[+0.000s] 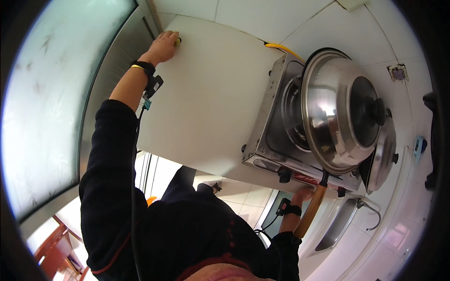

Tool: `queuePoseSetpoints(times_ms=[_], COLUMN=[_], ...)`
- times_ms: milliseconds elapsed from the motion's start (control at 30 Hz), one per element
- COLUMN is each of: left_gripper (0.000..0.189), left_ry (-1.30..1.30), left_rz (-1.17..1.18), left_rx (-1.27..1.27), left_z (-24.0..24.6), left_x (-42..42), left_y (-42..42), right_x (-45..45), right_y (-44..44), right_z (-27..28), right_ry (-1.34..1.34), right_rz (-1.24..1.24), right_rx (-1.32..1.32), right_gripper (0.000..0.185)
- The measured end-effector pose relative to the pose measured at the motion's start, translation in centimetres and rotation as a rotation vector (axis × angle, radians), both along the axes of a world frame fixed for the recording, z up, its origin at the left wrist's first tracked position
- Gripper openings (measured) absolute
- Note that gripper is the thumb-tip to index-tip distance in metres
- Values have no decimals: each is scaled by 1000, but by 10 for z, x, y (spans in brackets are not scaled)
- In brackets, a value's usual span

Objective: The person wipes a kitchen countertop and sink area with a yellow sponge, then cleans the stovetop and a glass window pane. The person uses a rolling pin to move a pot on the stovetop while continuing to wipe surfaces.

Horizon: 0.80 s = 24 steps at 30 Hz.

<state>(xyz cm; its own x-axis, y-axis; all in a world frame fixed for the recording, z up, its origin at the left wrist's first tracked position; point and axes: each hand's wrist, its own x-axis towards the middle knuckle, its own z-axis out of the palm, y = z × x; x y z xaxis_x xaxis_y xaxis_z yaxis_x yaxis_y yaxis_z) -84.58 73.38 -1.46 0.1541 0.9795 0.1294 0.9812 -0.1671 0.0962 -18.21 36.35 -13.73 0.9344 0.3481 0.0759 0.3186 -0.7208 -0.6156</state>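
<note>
My left hand reaches to the far left corner of the white countertop. Its fingers are closed over a small yellow-and-dark piece, perhaps a sponge, mostly hidden under them and pressed to the surface. Lower down, my right hand rests by the counter's front edge, below the gas stove. The wooden wok handle crosses in front of my right forearm, and the fingers are too obscured to read. On the stove stands a wok under a domed steel lid with a dark glass centre.
A second lidded pan stands right of the wok. A yellow gas hose runs behind the stove. Farther right are a steel sink and a curved faucet. A frosted glass panel borders the left side. Cables hang from both wrists.
</note>
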Motion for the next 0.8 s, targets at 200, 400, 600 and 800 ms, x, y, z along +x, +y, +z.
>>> queuePoseSetpoints(times_ms=[200, 400, 600, 800], left_gripper=[42, 37, 46, 44], left_ry=[-14, -29, -65, -128], left_rz=[118, -115, -278, -476], left_rx=[-7, 83, -49, -26], left_z=[-3, -15, -1, 0], left_x=[26, 105, 209, 242], left_y=[75, 84, 67, 5], right_x=[-1, -3, -2, -1], right_y=[-3, -5, -4, -7], right_z=[0, -3, -3, -6], right_ry=[3, -17, -20, -9], right_rz=[-25, -31, -35, -46], right_rx=[31, -13, 1, 9], right_gripper=[31, 31, 32, 32])
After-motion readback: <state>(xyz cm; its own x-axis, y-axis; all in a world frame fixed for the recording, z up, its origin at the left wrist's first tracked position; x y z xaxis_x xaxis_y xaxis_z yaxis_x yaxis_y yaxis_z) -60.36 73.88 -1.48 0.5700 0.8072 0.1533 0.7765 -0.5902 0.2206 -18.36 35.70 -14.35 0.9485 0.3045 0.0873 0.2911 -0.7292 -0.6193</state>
